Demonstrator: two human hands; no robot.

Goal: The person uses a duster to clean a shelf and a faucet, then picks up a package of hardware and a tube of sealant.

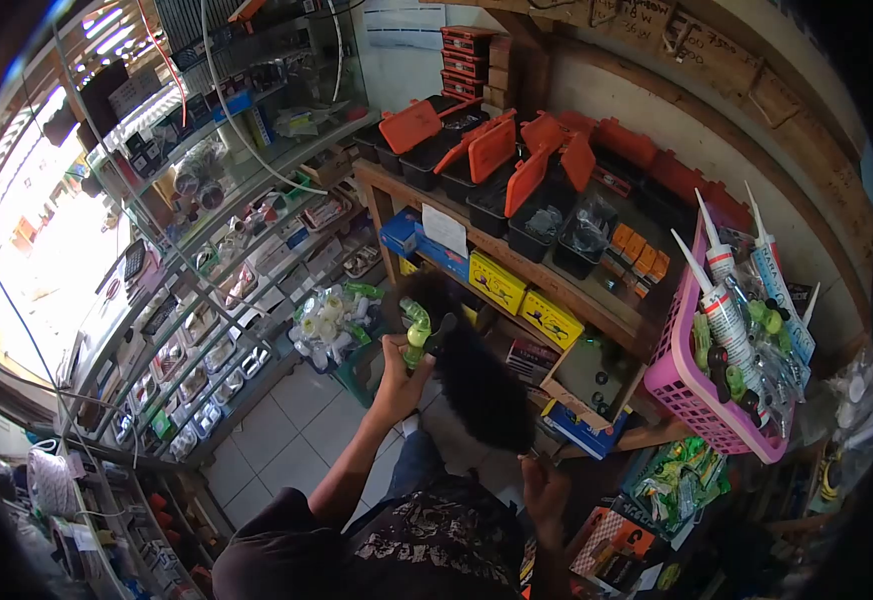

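My left hand (397,388) is closed around the lower end of a translucent yellow-green plastic piece (418,328) with a bent top, held upright in front of me. A fluffy black duster (482,385) slants down from beside that piece toward my right hand (545,488). The fingers of my right hand are pinched at the duster's lower end, where a thin bit of handle shows. Just beyond my left hand, a heap of clear and green plastic pieces (332,318) fills a green container (357,375).
A wooden shelf (597,320) holds black bins with orange lids (494,150). Yellow boxes (498,283) sit below. At right, a pink basket (672,385) carries sealant tubes (727,325). Racks of packaged goods (222,355) stand at left, beside the tiled floor (302,440).
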